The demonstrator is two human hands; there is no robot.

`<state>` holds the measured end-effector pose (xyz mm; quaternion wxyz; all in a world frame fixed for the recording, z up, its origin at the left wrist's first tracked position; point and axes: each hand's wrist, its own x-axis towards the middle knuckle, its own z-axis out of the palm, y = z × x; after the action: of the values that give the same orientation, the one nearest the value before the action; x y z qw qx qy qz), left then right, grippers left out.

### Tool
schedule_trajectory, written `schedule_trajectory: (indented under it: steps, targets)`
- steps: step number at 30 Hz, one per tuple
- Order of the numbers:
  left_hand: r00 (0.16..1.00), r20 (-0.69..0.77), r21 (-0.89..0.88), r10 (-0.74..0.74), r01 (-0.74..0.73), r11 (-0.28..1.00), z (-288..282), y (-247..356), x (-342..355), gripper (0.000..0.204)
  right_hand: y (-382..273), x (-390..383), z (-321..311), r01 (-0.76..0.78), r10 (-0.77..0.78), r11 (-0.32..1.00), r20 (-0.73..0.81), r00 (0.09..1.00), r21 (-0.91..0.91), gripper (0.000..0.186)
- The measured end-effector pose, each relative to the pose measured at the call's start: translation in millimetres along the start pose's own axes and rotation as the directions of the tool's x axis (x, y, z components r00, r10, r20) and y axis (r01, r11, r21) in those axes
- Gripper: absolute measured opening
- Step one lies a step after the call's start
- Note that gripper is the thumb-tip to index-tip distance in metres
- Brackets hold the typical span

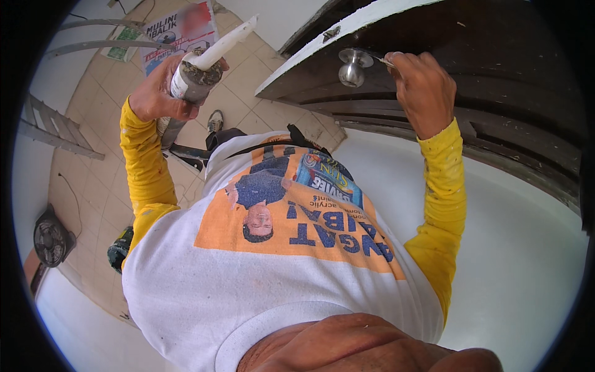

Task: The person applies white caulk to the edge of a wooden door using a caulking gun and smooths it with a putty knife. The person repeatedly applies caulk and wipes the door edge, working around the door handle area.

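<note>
My left hand (155, 96) grips a white cartridge (192, 87) in what looks like a caulking gun, its top smeared with dark grime and its long white nozzle (226, 42) pointing up to the right. My right hand (421, 93) is closed on a thin tool (384, 61), mostly hidden by my fingers, beside a silver doorknob (352, 74). The knob is on a dark brown wooden door (471, 56) with a pale, chipped edge (297, 61) that has a small latch (331, 33) in it.
A metal ladder (62, 130), a black fan (52, 237) with a cord and a dark green object (119, 251) lie to my left. Printed sheets (186, 28) lie on the tiled floor (96, 180). A white wall (496, 211) curves along the right, below the door.
</note>
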<state>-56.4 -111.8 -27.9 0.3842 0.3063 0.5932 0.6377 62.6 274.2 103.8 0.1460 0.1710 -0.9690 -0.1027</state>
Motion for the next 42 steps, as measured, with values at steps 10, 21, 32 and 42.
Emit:
schedule_trajectory:
  steps: [10, 21, 32, 42]
  targets:
    - [1.0, 0.013, -0.032, 0.027, -0.026, 0.999, -6, -8, -2, 0.073, -1, 12, -3, -0.019, 0.022, 0.999, 0.084, 0.996, -0.041, 0.013]
    - [0.997, 0.039, -0.048, 0.07, -0.068, 0.997, -7, -11, -3, 0.074, -7, 3, -11, -0.013, 0.014, 0.99, 0.012, 1.0, -0.142, 0.013]
    - [0.999, 0.035, -0.012, 0.026, -0.026, 1.0, -3, 1, 0, 0.071, -10, -28, -5, -0.078, 0.076, 0.996, -0.046, 0.996, -0.041, 0.018]
    - [0.996, 0.058, -0.001, 0.062, -0.062, 0.998, -2, -8, 5, 0.081, 0, -7, -11, -0.104, 0.112, 0.989, 0.08, 0.99, -0.103, 0.007]
